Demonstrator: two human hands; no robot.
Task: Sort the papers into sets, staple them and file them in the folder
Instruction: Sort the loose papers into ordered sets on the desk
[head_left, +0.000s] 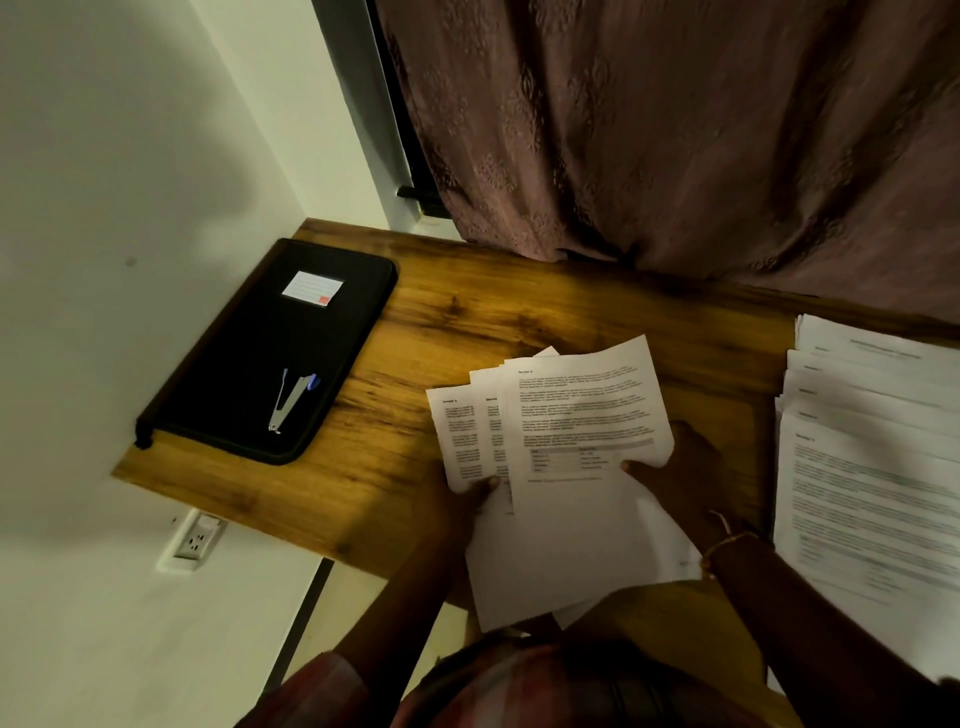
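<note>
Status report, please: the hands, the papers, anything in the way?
Left hand and right hand both grip the fanned papers above the desk. Stapler lies on the closed folder, in the way of filing. More sheets spread at right.

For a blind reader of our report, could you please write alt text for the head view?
A person's left hand and right hand hold fanned papers over a wooden desk. A stapler lies on a closed black folder at the left; more sheets overlap at the right.

Grained wooden desk — matt black folder, metal stapler.
</note>
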